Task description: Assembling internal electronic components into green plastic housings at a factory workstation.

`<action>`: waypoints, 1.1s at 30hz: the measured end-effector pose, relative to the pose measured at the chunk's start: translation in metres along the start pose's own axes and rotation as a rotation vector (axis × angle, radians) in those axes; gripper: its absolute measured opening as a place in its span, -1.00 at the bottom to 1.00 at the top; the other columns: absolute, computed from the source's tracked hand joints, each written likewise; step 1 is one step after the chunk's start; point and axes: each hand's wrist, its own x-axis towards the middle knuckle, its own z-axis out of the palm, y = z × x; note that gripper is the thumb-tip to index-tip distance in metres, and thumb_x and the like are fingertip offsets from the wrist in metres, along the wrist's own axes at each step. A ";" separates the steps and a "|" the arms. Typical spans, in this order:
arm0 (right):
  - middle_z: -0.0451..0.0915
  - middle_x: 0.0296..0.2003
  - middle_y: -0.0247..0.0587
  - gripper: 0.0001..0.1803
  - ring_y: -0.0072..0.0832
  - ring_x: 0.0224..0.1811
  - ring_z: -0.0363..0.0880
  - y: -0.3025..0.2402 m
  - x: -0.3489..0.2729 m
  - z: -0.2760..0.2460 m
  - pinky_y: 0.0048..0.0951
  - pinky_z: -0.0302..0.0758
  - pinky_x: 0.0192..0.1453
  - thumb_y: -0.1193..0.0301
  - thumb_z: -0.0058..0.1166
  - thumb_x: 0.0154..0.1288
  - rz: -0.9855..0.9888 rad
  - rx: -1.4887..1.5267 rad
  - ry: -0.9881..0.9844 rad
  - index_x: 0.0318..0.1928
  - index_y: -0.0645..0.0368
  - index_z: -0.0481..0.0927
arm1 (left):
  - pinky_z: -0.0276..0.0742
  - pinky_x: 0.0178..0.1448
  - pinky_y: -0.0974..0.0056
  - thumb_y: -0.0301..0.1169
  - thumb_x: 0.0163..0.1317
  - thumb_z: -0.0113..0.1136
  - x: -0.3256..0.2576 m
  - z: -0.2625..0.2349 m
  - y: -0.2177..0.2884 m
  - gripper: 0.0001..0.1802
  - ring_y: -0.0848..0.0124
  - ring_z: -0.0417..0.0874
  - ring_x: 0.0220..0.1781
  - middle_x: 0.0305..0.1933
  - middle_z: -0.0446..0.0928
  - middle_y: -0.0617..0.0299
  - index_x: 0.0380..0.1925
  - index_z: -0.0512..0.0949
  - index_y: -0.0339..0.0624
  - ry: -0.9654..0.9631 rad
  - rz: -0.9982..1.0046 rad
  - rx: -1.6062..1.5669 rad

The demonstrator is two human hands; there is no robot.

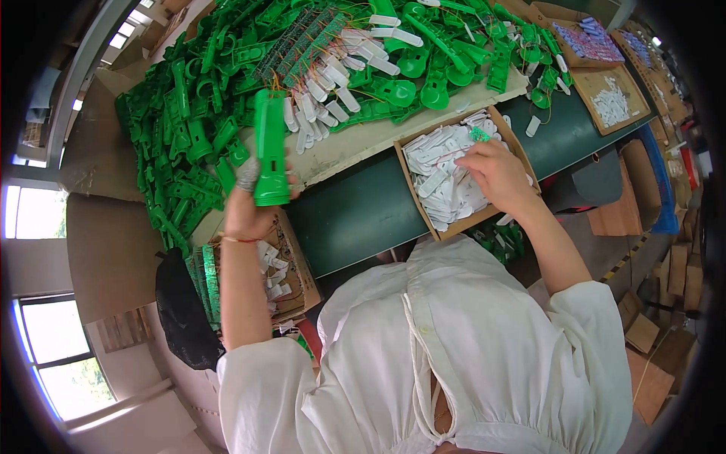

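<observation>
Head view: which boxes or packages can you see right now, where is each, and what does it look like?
Cardboard box: under the right hand, brown, open, holding white plastic pieces.
Second box: upper right, brown, shallow, a few white pieces.
Third box: behind it, brown, bluish-purple parts.
Fourth box: by the left forearm, brown, white pieces.
No screens or signs visible.

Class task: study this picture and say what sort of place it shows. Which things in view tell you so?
Most likely a small factory assembly bench. A heap of identical green plastic casings covers the table, cardboard trays of white parts sit sorted, and the left hand holds one green casing while the right hand reaches into a tray.
</observation>
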 end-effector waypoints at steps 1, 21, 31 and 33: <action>0.50 -0.39 -0.28 -0.78 -0.39 -0.26 0.45 0.002 0.009 0.007 -0.40 0.42 -0.26 0.56 0.08 -0.06 -0.077 -0.211 0.041 -0.32 0.14 0.62 | 0.48 -0.24 0.24 -0.03 0.23 -0.07 -0.004 0.014 -0.009 -0.36 0.33 0.53 -0.23 -0.14 0.45 0.12 0.12 0.24 -0.35 -0.100 -0.014 -0.169; 0.45 -0.47 -0.13 -0.75 -0.22 -0.29 0.42 -0.011 0.020 0.011 -0.30 0.38 -0.20 0.56 -0.06 0.06 0.040 0.043 -0.150 -0.18 0.13 0.46 | 0.49 -0.46 0.37 -0.04 0.21 -0.20 -0.002 0.073 -0.065 -0.33 0.34 0.57 -0.35 -0.16 0.46 0.00 0.08 0.22 -0.47 -0.443 0.027 -0.696; 0.55 -0.42 -0.20 -0.78 -0.31 -0.32 0.44 -0.009 0.020 0.010 -0.39 0.38 -0.21 0.55 0.02 0.13 -0.058 0.183 0.128 -0.16 0.23 0.54 | 0.41 -0.39 0.32 0.03 0.19 -0.23 -0.007 0.081 -0.061 -0.30 0.34 0.55 -0.34 -0.20 0.50 0.03 0.07 0.25 -0.44 -0.425 0.080 -0.440; 0.56 -0.44 -0.19 -0.76 -0.34 -0.34 0.46 -0.021 0.022 0.001 -0.42 0.39 -0.25 0.55 0.04 0.12 -0.092 0.133 0.216 -0.15 0.22 0.54 | 0.41 -0.38 0.32 0.04 0.18 -0.23 -0.008 0.081 -0.060 -0.29 0.34 0.56 -0.33 -0.20 0.50 0.03 0.07 0.25 -0.43 -0.424 0.081 -0.426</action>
